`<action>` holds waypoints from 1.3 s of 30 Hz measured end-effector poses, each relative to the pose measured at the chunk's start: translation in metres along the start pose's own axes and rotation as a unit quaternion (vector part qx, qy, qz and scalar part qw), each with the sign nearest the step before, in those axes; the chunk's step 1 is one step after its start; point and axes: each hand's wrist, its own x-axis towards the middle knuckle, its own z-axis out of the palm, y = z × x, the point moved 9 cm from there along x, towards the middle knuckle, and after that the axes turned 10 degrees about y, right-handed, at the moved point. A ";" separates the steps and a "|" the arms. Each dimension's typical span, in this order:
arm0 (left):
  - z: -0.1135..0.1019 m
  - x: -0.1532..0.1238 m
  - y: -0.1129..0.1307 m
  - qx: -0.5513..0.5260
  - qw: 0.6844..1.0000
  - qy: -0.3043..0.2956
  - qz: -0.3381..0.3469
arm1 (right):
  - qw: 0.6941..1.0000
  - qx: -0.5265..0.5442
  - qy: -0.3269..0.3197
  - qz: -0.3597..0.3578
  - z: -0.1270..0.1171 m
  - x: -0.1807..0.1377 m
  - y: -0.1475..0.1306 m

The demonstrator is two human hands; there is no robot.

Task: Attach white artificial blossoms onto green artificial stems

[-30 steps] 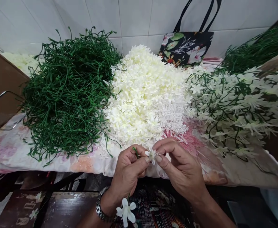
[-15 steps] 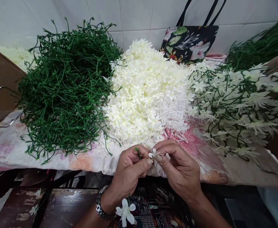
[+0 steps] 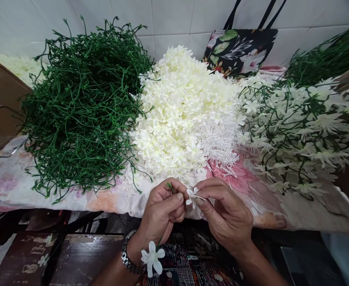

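Observation:
My left hand [image 3: 162, 208], a watch on its wrist, is closed around a green artificial stem [image 3: 170, 186]. The stem's tip pokes out above the fingers. From below the hand hangs a white flower [image 3: 153, 259], apparently on the same stem. Thumb and fingers of my right hand [image 3: 229, 212] pinch a small white artificial flower [image 3: 191, 196] with thin white stamen threads. It sits just right of my left thumb, in front of a pile of loose white blossoms [image 3: 174, 115].
A tangled heap of green stems [image 3: 87, 107] lies on the left. White stamen threads [image 3: 218, 139] lie beside the blossoms. Assembled flower sprays [image 3: 305, 131] fill the right side. A floral bag [image 3: 241, 51] leans on the tiled wall. Patterned cloth [image 3: 103, 203] covers the table.
My left hand has drawn slightly left, away from the flower in my right fingers, whose petals show more fully. The hanging flower has shifted a little left and up.

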 end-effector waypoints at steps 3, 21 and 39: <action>-0.002 0.000 -0.002 0.008 1.000 0.014 -0.010 | 1.000 0.004 -0.002 -0.009 0.001 -0.001 -0.003; -0.019 -0.007 0.019 0.059 0.987 0.084 0.120 | 0.988 0.012 -0.139 0.070 0.011 -0.003 0.000; -0.007 -0.021 0.033 0.415 0.875 0.037 0.245 | 0.994 -0.027 -0.090 0.052 0.000 0.014 -0.004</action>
